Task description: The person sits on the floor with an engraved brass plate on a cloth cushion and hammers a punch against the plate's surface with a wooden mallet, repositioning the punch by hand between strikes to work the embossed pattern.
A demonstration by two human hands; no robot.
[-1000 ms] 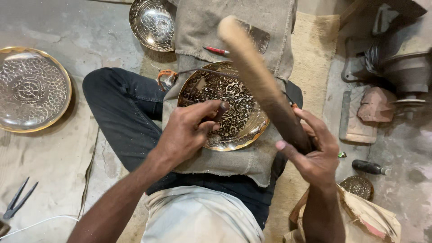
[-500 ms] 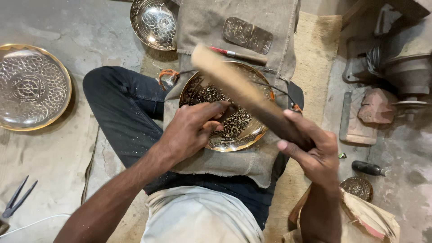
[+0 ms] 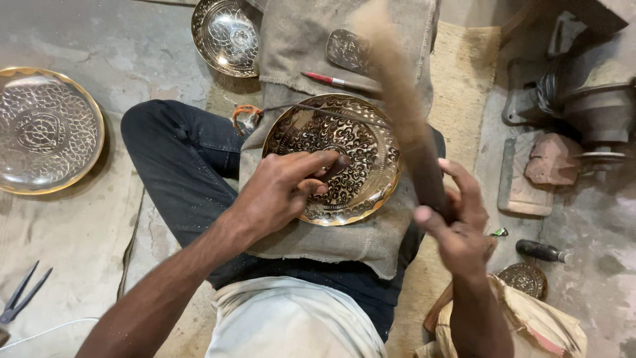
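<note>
Brass plate with dense engraved pattern, lying on a folded grey cloth over the lap, between the two arms. Left hand resting on the plate, fingers closed around a small dark tool — tip pressed to the engraved centre, only a short part visible. Right hand closed tight around the lower end of a long wooden stick, raised above the plate and tilted away from the body; upper part blurred, so exact shape hard to tell. Dark trousers under the cloth, pale shirt at the bottom of the view.

On the cloth beyond the plate — a red-handled pencil-like tool and a small flat engraved metal piece, near each other but apart. Further up, a second engraved bowl on the floor. Far to the left, a large round engraved tray on the concrete floor, well apart from the hands. At the left edge, dark pliers. To the right, a heavy metal machine part, a reddish stone, a dark-handled tool and a small round engraved disc.
</note>
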